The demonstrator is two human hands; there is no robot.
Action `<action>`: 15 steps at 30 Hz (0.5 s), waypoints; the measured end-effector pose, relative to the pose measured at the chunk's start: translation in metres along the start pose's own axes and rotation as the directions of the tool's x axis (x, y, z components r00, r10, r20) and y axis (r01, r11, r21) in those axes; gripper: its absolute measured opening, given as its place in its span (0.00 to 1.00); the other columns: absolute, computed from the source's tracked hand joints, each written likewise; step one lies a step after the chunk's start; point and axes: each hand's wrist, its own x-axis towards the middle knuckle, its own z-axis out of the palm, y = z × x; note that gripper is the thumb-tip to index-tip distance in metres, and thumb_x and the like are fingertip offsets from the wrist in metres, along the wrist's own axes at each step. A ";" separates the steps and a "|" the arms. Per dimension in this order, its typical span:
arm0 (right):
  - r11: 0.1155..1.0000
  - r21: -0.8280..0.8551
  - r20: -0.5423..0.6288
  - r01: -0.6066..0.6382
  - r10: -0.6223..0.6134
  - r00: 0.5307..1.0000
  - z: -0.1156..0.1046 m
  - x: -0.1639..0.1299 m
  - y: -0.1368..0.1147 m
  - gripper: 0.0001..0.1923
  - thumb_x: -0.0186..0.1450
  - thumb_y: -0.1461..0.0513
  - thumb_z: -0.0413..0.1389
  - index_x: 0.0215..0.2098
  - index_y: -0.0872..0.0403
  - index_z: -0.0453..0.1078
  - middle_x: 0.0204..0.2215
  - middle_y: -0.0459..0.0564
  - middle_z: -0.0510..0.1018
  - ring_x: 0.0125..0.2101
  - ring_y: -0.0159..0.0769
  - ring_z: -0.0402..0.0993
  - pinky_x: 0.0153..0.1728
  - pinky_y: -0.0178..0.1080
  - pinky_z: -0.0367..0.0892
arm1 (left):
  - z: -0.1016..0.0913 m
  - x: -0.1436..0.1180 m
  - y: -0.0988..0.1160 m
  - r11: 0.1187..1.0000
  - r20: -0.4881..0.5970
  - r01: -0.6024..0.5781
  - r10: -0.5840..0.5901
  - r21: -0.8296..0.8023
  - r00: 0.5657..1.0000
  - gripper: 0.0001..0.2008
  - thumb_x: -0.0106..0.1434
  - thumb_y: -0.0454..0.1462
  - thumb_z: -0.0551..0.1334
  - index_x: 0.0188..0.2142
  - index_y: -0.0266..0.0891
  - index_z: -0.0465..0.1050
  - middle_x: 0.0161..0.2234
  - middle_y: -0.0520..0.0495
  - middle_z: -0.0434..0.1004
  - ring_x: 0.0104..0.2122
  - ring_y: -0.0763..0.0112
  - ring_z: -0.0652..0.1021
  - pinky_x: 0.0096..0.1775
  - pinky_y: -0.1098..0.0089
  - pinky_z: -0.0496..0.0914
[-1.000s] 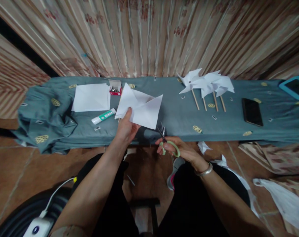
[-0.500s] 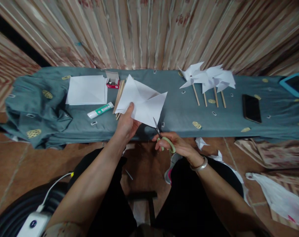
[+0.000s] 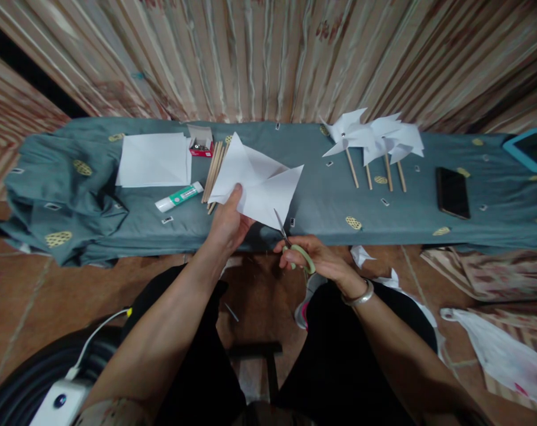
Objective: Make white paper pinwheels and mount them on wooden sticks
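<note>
My left hand [image 3: 231, 220] pinches a square of white paper [image 3: 261, 183], thumb on top and fingers beneath. A slit runs into the sheet from its right corner. Green-handled scissors [image 3: 304, 255] are gripped in my right hand [image 3: 312, 254], and their blades lie at the paper's lower edge, near its bottom corner. Behind the sheet, partly covered by it, lies a bundle of wooden sticks [image 3: 213, 171]. Further left are a stack of white paper [image 3: 153, 160], a glue stick [image 3: 179, 196] and an opened small red-and-white box [image 3: 201, 142] with metallic bits inside.
White paper pinwheels [image 3: 346, 133] on sticks lie at the right of the cloth-covered bench [image 3: 321, 207]. Beyond them are a black phone [image 3: 453, 192] and a blue-framed device [image 3: 532, 149]. Paper scraps [image 3: 361, 256] and a white plastic bag [image 3: 494, 349] are on the floor.
The paper and scissors have barely moved relative to each other. The view has shifted very slightly, and both hands keep their holds.
</note>
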 end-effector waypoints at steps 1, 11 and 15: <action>1.000 0.001 0.000 0.001 -0.001 1.000 0.000 0.000 0.000 0.27 0.57 0.43 0.60 0.35 0.61 0.72 0.26 0.51 0.74 0.25 0.30 0.68 0.26 0.36 0.64 | 0.000 0.000 0.000 1.000 0.001 -0.003 0.003 -0.002 1.000 0.16 0.67 0.31 0.57 0.55 0.38 0.68 0.36 0.48 0.83 0.37 0.70 0.82 0.50 0.66 0.73; 0.996 0.090 0.001 0.002 -0.002 1.000 0.000 0.003 0.006 0.28 0.52 0.42 0.64 0.33 0.59 0.72 0.23 0.46 0.74 0.23 0.26 0.67 0.25 0.32 0.64 | -0.001 -0.001 0.001 1.000 0.001 -0.001 0.001 -0.008 1.000 0.16 0.67 0.32 0.57 0.53 0.38 0.71 0.40 0.46 0.83 0.42 0.67 0.81 0.51 0.66 0.73; 0.991 0.134 -0.019 -0.002 0.005 1.000 0.001 0.004 0.011 0.26 0.52 0.44 0.65 0.32 0.58 0.73 0.22 0.44 0.74 0.22 0.25 0.68 0.23 0.30 0.63 | -0.002 0.001 0.002 1.000 -0.002 -0.002 0.002 -0.008 1.000 0.15 0.67 0.32 0.58 0.52 0.38 0.71 0.37 0.48 0.83 0.38 0.70 0.82 0.51 0.66 0.73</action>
